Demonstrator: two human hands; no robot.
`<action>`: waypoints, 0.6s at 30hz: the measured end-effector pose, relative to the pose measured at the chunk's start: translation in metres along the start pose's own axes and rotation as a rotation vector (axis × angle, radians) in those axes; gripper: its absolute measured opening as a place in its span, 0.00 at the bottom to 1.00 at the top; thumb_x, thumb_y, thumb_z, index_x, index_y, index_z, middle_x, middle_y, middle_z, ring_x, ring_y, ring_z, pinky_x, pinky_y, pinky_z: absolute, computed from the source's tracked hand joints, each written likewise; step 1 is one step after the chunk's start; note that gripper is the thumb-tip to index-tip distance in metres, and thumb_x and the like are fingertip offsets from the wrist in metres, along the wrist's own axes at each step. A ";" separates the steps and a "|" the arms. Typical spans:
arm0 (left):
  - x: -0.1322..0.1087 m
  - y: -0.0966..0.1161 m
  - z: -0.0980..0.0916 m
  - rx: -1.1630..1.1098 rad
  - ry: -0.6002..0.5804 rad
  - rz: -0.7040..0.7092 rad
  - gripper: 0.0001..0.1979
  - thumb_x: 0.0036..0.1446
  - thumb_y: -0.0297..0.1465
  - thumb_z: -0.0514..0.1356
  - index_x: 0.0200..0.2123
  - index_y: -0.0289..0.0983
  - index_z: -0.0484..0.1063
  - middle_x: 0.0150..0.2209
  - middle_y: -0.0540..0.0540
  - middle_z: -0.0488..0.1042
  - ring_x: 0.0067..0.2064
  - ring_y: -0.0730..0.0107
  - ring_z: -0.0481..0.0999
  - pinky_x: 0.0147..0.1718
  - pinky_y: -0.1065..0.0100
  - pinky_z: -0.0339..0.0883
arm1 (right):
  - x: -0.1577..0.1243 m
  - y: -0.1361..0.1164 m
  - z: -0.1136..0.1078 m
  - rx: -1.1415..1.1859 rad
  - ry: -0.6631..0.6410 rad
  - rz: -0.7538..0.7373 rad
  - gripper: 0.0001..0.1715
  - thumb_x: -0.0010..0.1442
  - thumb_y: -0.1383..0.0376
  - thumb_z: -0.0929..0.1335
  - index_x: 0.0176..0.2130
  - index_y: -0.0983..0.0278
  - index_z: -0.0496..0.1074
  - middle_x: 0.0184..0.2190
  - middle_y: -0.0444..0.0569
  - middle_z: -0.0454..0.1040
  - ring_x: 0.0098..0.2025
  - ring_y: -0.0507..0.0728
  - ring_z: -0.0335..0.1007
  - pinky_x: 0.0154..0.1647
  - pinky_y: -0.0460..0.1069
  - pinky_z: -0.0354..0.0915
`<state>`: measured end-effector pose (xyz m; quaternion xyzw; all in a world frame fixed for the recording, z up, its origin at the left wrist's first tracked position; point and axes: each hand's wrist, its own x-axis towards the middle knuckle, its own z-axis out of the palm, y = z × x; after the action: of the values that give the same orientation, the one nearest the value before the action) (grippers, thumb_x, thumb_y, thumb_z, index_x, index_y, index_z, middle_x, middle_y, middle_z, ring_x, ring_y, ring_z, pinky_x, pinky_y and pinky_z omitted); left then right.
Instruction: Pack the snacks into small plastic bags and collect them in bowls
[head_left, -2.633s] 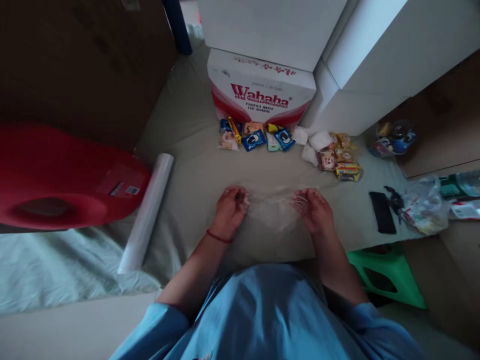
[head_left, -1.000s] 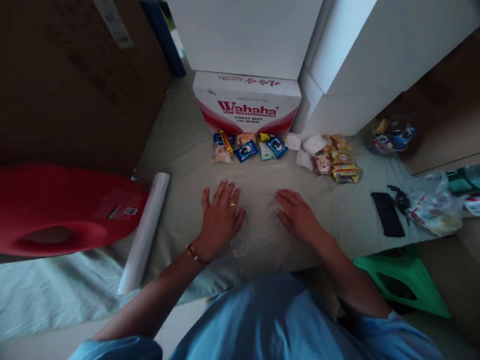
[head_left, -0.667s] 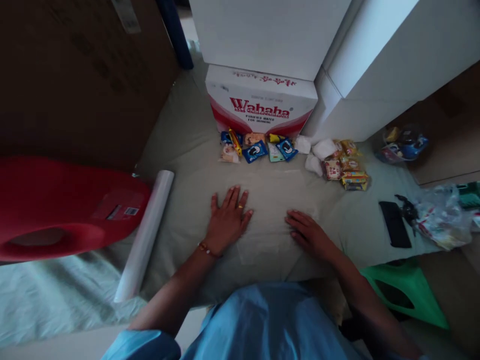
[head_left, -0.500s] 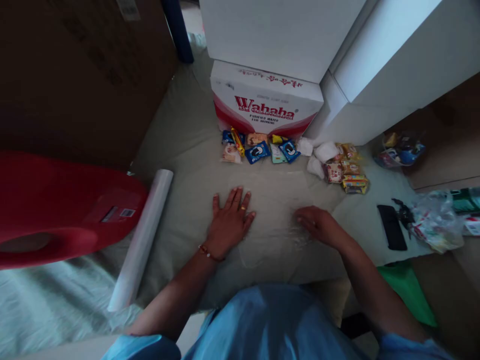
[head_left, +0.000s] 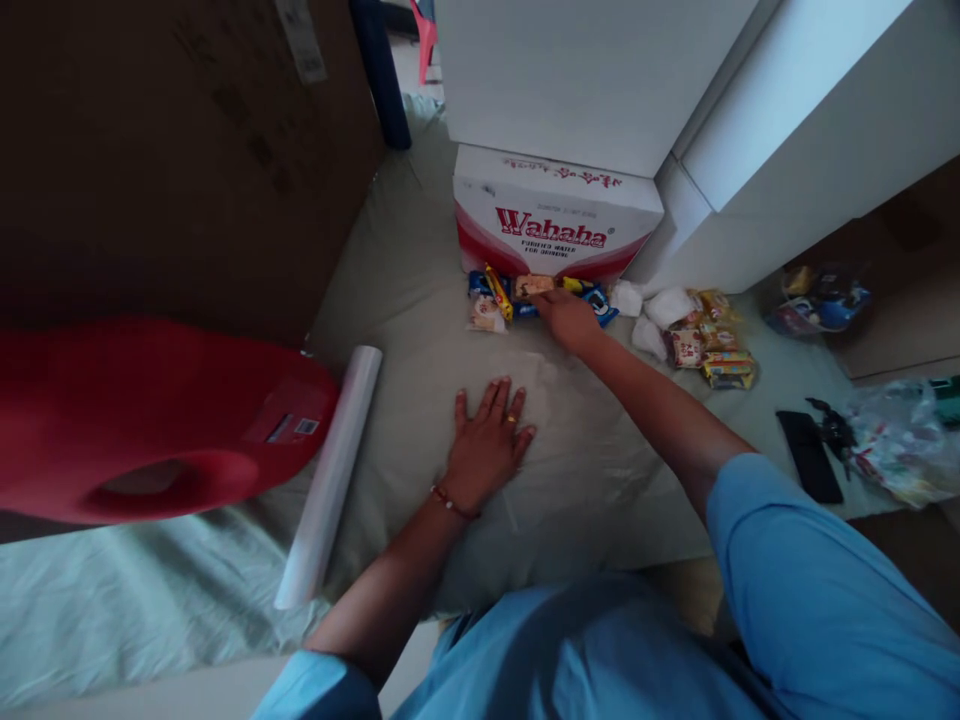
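My left hand (head_left: pixel 487 445) lies flat with fingers spread on a thin clear plastic sheet (head_left: pixel 570 430), which is spread over the pale green cloth. My right hand (head_left: pixel 568 318) reaches over the row of small snack packets, its fingertips at an orange-pink wrapped snack (head_left: pixel 534 287). Its fingers point down and are partly hidden, so their grip does not show. Left of it are a yellow packet (head_left: pixel 498 292) and a clear-wrapped pale snack (head_left: pixel 487 316). A blue packet (head_left: pixel 602 305) shows just beyond the right hand.
A Wahaha carton (head_left: pixel 555 225) stands behind the packets. White bundles (head_left: pixel 667 307) and more wrapped snacks (head_left: pixel 720 340) sit right, near a black phone (head_left: pixel 810 457) and a plastic bag (head_left: pixel 904 440). A roll of clear film (head_left: pixel 330 480) lies left, beside a red plastic object (head_left: pixel 277 400).
My right hand has moved forward and left from the plastic sheet to the snack packets. My left hand stays flat on the sheet. The camera view has shifted a little.
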<state>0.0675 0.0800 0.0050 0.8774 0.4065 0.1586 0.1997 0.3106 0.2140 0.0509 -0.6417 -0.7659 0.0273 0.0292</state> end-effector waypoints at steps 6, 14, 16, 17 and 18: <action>0.001 0.000 0.000 0.015 -0.015 0.000 0.31 0.71 0.42 0.51 0.73 0.39 0.56 0.75 0.32 0.49 0.76 0.46 0.49 0.70 0.32 0.22 | -0.077 0.027 -0.023 0.617 -0.014 0.071 0.23 0.69 0.58 0.63 0.55 0.62 0.79 0.42 0.49 0.82 0.42 0.59 0.77 0.48 0.53 0.70; 0.001 0.003 0.001 0.212 -0.059 -0.013 0.32 0.73 0.45 0.45 0.74 0.39 0.53 0.76 0.36 0.48 0.77 0.49 0.49 0.71 0.31 0.28 | -0.156 0.015 -0.017 0.554 -0.258 0.016 0.23 0.71 0.57 0.62 0.51 0.65 0.80 0.45 0.55 0.80 0.46 0.58 0.76 0.51 0.52 0.69; 0.002 0.003 0.001 0.224 -0.060 -0.011 0.32 0.73 0.45 0.45 0.74 0.41 0.53 0.76 0.37 0.48 0.77 0.49 0.49 0.71 0.32 0.29 | -0.164 0.008 -0.015 0.426 -0.111 0.049 0.24 0.71 0.55 0.64 0.55 0.66 0.78 0.51 0.59 0.77 0.50 0.61 0.76 0.53 0.54 0.69; 0.002 0.003 0.002 0.224 -0.061 -0.010 0.32 0.73 0.45 0.45 0.75 0.41 0.52 0.76 0.37 0.48 0.77 0.49 0.49 0.71 0.31 0.29 | -0.168 0.004 -0.014 0.389 -0.104 0.026 0.25 0.70 0.54 0.66 0.59 0.65 0.75 0.56 0.61 0.75 0.53 0.62 0.75 0.54 0.54 0.69; 0.002 0.003 0.002 0.223 -0.062 -0.011 0.32 0.73 0.45 0.45 0.75 0.41 0.52 0.76 0.37 0.48 0.77 0.49 0.49 0.71 0.31 0.30 | -0.172 0.001 -0.013 0.361 -0.133 -0.015 0.29 0.68 0.54 0.69 0.63 0.64 0.72 0.60 0.61 0.72 0.56 0.63 0.74 0.55 0.55 0.69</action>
<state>0.0711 0.0795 0.0047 0.8964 0.4200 0.0840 0.1144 0.3423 0.0445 0.0622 -0.6171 -0.7535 0.2067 0.0934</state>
